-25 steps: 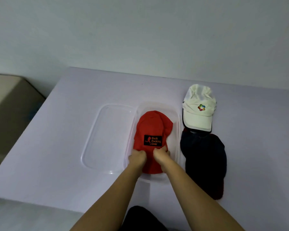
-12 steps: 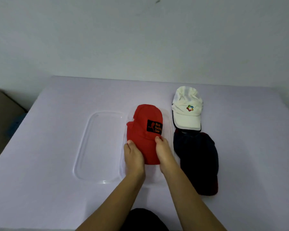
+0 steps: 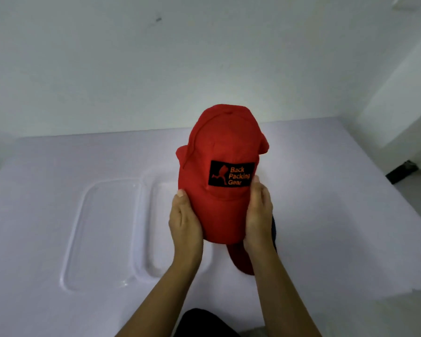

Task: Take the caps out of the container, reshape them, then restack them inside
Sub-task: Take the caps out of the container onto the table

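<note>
We hold the red cap [image 3: 223,152] raised, the fingers of the left hand [image 3: 185,222] and right hand [image 3: 259,215] grasping its brim edges; the container [image 3: 144,239] lies below the fingers. Uneven squeeze may crease the brim; a slack grasp may drop the cap outside the container.

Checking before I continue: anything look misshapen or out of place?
The red cap, gripped by the left hand and right hand, looks misshapen: crown pinched narrow, folds jutting out at both sides.
</note>
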Available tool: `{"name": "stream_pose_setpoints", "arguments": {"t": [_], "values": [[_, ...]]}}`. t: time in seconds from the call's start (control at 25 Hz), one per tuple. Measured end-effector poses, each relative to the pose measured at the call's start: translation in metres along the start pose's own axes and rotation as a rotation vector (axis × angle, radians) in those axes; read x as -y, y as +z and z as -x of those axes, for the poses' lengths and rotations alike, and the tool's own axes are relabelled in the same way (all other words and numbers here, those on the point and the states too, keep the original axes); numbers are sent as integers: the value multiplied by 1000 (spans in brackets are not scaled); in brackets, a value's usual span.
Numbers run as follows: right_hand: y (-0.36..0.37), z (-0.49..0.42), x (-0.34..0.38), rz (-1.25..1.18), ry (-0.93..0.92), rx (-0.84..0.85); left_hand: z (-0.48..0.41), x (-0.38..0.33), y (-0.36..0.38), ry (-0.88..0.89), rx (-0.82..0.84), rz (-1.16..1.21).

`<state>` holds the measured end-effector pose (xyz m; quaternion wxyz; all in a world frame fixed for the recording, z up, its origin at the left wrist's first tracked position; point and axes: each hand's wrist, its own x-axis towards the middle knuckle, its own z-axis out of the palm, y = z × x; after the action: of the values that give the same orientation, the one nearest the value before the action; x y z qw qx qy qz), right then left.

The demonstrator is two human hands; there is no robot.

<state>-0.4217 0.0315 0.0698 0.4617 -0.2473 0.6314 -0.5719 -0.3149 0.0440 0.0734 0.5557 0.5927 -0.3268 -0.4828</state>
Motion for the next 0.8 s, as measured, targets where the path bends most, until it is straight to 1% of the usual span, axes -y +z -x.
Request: {"name": "stream_pose_setpoints", "arguments": {"t": [0.12, 0.24, 0.32, 0.4, 0.48, 0.56, 0.64, 0.72, 0.8], "values": [[-62, -17, 12, -41, -35, -80, 16, 13, 47, 84, 156, -98], [-147, -46, 18, 71, -36, -136, 31, 47, 107, 73, 370, -140], [-201, -67, 7, 200, 6, -159, 45, 73, 147, 7, 512, -198], [-242, -85, -12, 294, 55, -157, 61, 102, 178, -77, 597, -278], [-264, -97, -32, 348, 71, -86, 69, 129, 194, -131, 601, -386], [-281, -108, -52, 410, 52, 23, 73, 153, 207, -170, 560, -474], [-294, -120, -73, 478, 62, 88, 74, 169, 219, -164, 524, -550], [-301, -131, -85, 547, 112, 123, 78, 175, 232, -165, 497, -620], [-299, -140, -90, 618, 72, 173, 80, 181, 240, -161, 455, -649]]}}
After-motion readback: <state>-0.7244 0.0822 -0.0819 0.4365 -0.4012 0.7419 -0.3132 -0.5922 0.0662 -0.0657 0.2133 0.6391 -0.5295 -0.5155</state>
